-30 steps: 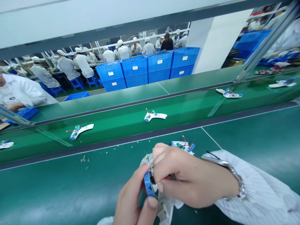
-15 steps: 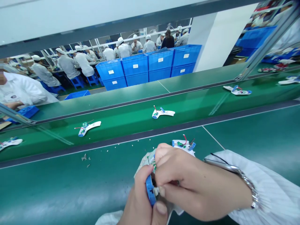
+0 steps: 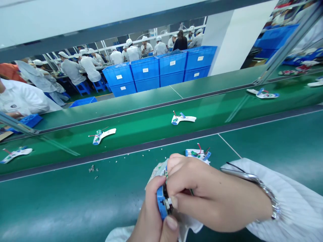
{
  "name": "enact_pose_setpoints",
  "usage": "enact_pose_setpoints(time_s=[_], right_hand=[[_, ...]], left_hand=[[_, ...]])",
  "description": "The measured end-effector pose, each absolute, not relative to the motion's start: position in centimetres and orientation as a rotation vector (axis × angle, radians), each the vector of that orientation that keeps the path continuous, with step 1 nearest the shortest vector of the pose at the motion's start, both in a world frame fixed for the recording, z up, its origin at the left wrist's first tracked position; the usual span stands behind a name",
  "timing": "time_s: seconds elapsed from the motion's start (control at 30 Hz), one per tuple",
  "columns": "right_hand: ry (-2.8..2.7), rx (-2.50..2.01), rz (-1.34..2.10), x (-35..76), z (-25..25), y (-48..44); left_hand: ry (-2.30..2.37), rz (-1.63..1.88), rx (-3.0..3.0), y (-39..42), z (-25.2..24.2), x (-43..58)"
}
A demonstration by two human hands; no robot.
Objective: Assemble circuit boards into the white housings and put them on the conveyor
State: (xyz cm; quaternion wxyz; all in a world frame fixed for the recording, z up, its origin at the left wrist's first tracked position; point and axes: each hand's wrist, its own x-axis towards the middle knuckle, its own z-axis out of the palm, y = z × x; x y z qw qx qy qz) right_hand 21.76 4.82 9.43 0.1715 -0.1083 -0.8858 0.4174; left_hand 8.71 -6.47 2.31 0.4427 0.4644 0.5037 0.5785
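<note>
Since the blue-rimmed wired part [image 3: 162, 201] is small and fiddly, the left hand [image 3: 148, 215] pinches it from below and the right hand [image 3: 214, 195] clamps it from the side, holding it above the green bench mat [image 3: 75, 208], a wired white piece [image 3: 198, 154] lying just beyond them.

Five white wired parts [image 3: 182, 119] sit on the conveyor belt [image 3: 141, 116], one more part [image 3: 198, 154] beside the two hands [image 3: 214, 198].
</note>
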Motion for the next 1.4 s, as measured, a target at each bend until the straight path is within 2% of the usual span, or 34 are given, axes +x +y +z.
enact_pose_setpoints(time_s=[0.3, 0.7, 0.9, 1.03, 1.2, 1.4], right_hand=[[-2.556, -0.321, 1.224, 21.8, 9.2, 4.8], [-2.560, -0.466, 1.106, 21.4, 9.2, 4.4], [-2.575, -0.429, 1.240, 21.5, 8.2, 5.7], [-2.420, -0.665, 1.394, 21.5, 7.3, 6.0], [-2.110, -0.922, 1.457, 21.3, 5.9, 4.8], [-2.204, -0.909, 1.192, 21.5, 5.8, 2.9]], left_hand=[[1.411, 1.358, 1.395, -6.5, 2.7, 9.4], [2.231, 0.976, 1.583, -6.5, 2.9, 10.3], [2.321, 0.835, 1.624, -5.5, 2.8, 10.5], [2.274, 0.790, 1.611, -4.4, 2.9, 10.2], [2.479, 0.624, 1.755, -3.9, 2.7, 10.5], [2.678, 0.425, 2.084, -4.4, 2.2, 10.7]])
